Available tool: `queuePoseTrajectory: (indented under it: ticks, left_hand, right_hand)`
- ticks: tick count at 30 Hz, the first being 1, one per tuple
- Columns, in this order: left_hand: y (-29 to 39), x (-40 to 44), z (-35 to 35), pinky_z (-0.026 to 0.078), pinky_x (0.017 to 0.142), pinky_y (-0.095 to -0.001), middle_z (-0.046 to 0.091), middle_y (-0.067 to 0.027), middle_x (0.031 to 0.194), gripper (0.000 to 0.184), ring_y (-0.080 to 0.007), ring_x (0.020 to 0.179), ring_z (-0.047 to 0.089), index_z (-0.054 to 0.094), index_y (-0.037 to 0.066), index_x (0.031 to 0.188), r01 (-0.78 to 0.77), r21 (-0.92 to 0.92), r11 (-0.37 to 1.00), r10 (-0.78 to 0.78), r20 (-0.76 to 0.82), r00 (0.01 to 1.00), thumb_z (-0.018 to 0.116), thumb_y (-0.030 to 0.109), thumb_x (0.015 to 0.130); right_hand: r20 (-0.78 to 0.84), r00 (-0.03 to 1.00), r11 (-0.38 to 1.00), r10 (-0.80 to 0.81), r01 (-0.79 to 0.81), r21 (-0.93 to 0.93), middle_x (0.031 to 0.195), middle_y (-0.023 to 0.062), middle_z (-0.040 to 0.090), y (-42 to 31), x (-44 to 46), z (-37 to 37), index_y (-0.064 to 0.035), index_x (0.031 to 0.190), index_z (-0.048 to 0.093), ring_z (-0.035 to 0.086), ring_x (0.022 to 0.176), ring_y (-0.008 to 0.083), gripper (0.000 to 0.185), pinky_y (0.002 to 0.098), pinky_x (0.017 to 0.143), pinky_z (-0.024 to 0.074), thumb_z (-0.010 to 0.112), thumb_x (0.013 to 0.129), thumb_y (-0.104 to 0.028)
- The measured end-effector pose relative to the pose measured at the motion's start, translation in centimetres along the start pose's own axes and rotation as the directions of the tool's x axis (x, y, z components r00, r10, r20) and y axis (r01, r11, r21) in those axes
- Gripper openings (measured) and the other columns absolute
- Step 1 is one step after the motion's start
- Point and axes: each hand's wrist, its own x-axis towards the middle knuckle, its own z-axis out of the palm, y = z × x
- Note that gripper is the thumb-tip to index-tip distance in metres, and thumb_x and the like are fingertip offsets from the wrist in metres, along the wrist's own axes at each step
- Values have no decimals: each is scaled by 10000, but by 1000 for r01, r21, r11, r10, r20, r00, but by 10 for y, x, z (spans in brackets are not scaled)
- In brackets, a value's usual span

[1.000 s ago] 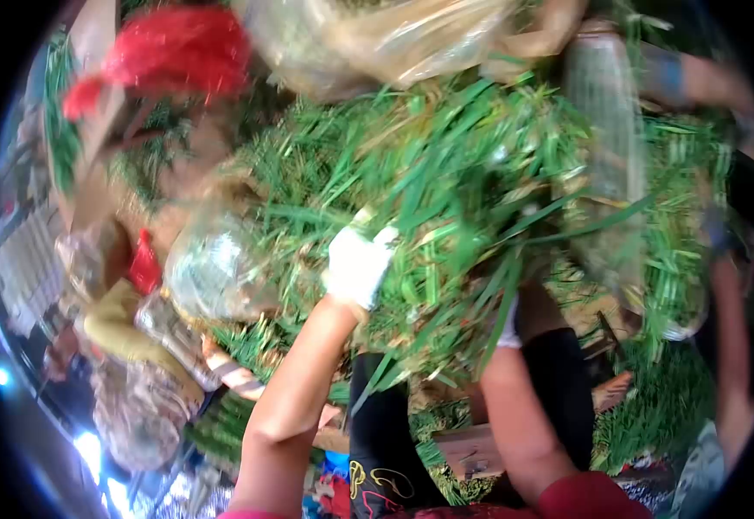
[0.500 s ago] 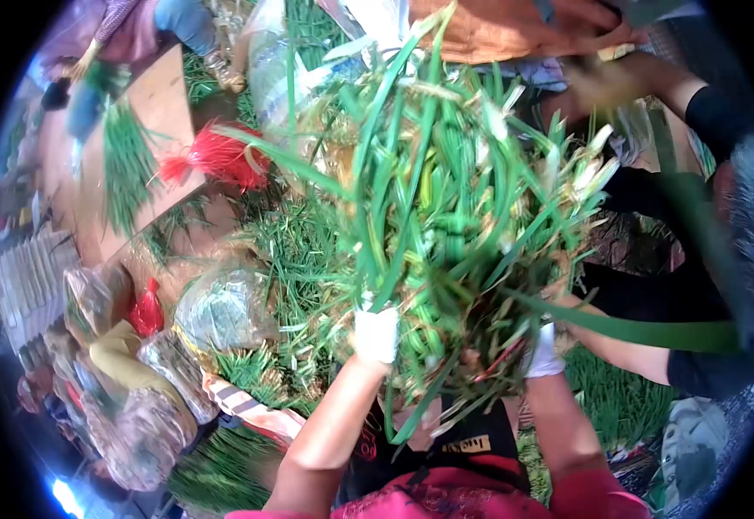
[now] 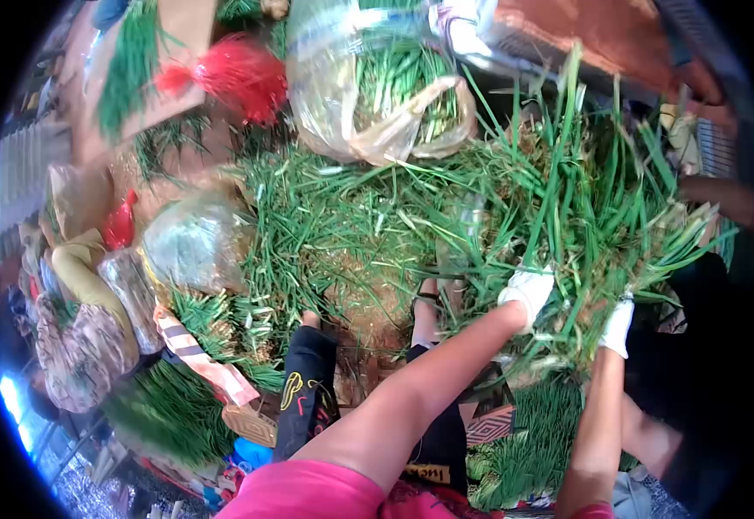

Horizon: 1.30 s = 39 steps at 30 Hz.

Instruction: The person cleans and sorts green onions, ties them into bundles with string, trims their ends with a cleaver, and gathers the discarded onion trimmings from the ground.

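A large loose heap of long green leaves, which look like chives (image 3: 559, 190), mixed with straw-coloured bits, lies at the right between and beyond my hands. My left hand (image 3: 528, 294), in a white glove, is closed on the heap's near left side. On its near right side is my right hand (image 3: 617, 327), also white-gloved and pressed into the leaves. Leaves cover most of the fingers of both hands. More loose green leaves (image 3: 334, 208) are strewn over the ground to the left.
A clear plastic bag (image 3: 325, 112) of green stalks stands at the top middle. Red plastic strings (image 3: 243, 73) lie near a board (image 3: 182, 52). Another plastic bag (image 3: 191, 246) sits at left. Dense green bundles (image 3: 165, 411) lie lower left. Another person's arm (image 3: 727, 201) is at the right.
Both hands have carried the heap of chives from the middle over to the right and away from my body. The strewn ground and the plastic bag behind it now show.
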Motion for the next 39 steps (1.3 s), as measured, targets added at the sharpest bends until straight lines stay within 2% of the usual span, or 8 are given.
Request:
queuePoseTrajectory:
  ticks: [5,7,11,16,21,28,35,39]
  left_hand:
    - [-114,101,66,301,1057,-367,547,-148,1273,375,-336,1190,473,547,64,1215,-397,680,617,176,373,911,420,226,901]
    - [-103,99,56,320,1049,-400,558,-117,1280,392,-280,1193,508,608,107,1197,-246,575,780,88,288,954,334,175,924]
    - [-141,127,95,261,1083,-406,481,-86,1368,431,-288,1258,425,489,110,1310,-453,405,794,465,75,882,299,244,947]
    - [-102,47,16,365,1001,-319,494,-120,1305,427,-261,1175,486,407,68,1336,-89,129,988,110,-171,979,433,238,945]
    - [-116,-77,-42,374,1017,-319,528,-114,1309,405,-226,1214,488,495,41,1296,-144,-220,965,29,-453,891,540,189,922]
    - [-166,-220,-126,457,870,-256,654,-67,1037,282,-137,930,591,592,14,1175,-276,-592,757,-227,-634,739,508,136,934]
    - [-342,-239,-133,399,948,-265,593,-70,1177,379,-151,1058,541,546,24,1244,-50,-773,633,-622,-546,562,584,143,887]
    - [-446,-238,-140,361,1007,-291,531,-106,1301,475,-200,1181,500,475,20,1302,102,-782,614,-734,-519,439,575,245,895]
  right_hand:
    - [22,984,955,-177,177,-240,1364,157,422,90,25,77,26,1364,353,436,1186,238,441,328,1023,317,414,978,-177]
    - [8,1000,1000,8,-8,11,1379,184,412,74,2,69,32,1383,326,417,1226,259,536,342,1050,297,514,923,-170]
    - [275,891,383,-361,410,-827,1122,259,555,54,-14,85,68,1197,498,516,1015,440,651,461,895,421,733,706,-289]
    - [533,536,-73,-654,657,-750,941,185,645,48,35,149,-21,942,662,619,809,325,554,392,667,489,696,713,-525]
    - [523,657,-184,-542,515,-837,1122,195,608,56,66,193,5,1187,548,624,955,300,823,395,729,514,609,708,-662]
    - [394,896,115,-203,421,-900,1021,240,643,19,61,176,8,1204,529,643,874,388,931,462,761,518,656,632,-715]
    - [594,804,282,18,566,-775,1296,209,520,25,126,82,36,1339,410,514,1168,317,586,334,960,397,652,855,-188]
    - [585,594,190,-552,773,-605,1399,167,424,-79,50,87,32,1359,383,415,1279,265,493,350,1067,316,531,936,-176]
